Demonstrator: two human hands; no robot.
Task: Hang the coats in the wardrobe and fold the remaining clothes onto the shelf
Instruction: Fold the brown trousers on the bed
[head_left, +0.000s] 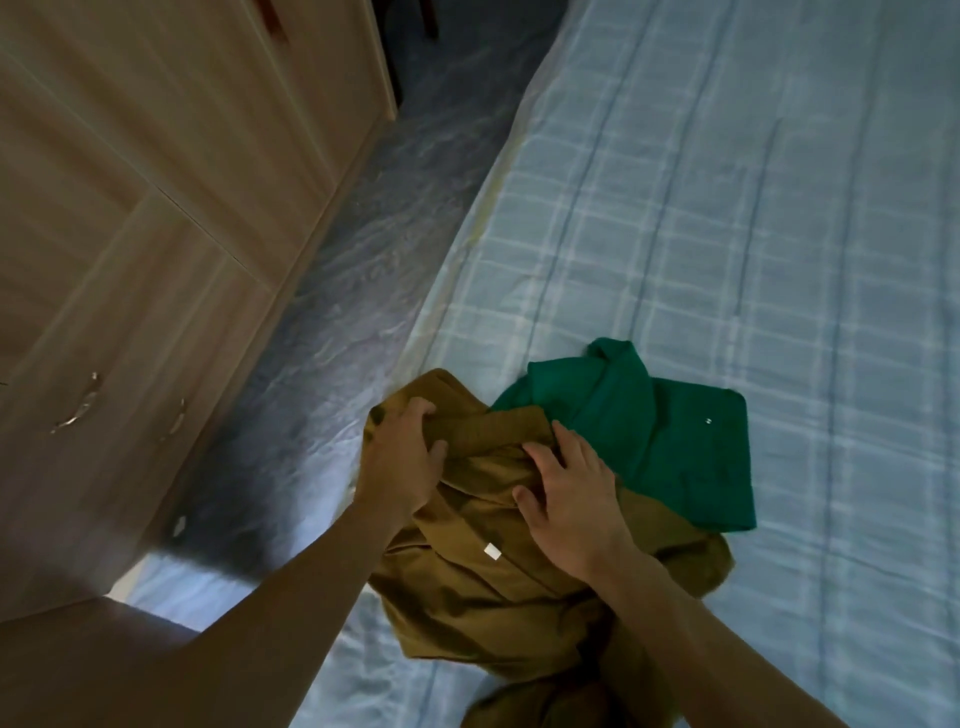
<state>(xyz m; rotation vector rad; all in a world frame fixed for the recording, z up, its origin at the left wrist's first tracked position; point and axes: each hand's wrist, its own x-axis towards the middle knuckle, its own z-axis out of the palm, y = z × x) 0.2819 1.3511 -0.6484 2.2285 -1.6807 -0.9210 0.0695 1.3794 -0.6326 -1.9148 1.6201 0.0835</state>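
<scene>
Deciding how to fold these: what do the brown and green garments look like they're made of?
Brown garment: looks like thin, smooth woven cloth, matte, bunching in soft creases under both hands. Green garment: seems a thicker, textured knit or waffle weave, lying flatter. Neither is certain.

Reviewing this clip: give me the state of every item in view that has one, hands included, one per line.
Brown garment: crumpled, unfolded, on the bed's near edge, partly over the green one.
Green garment: lying fairly flat on the bed, untouched.
Left hand: fingers curled, gripping the brown garment.
Right hand: fingers spread, pressing on the brown garment.
Wardrobe doors: closed.
Bed: covered by a blue checked sheet.
</scene>
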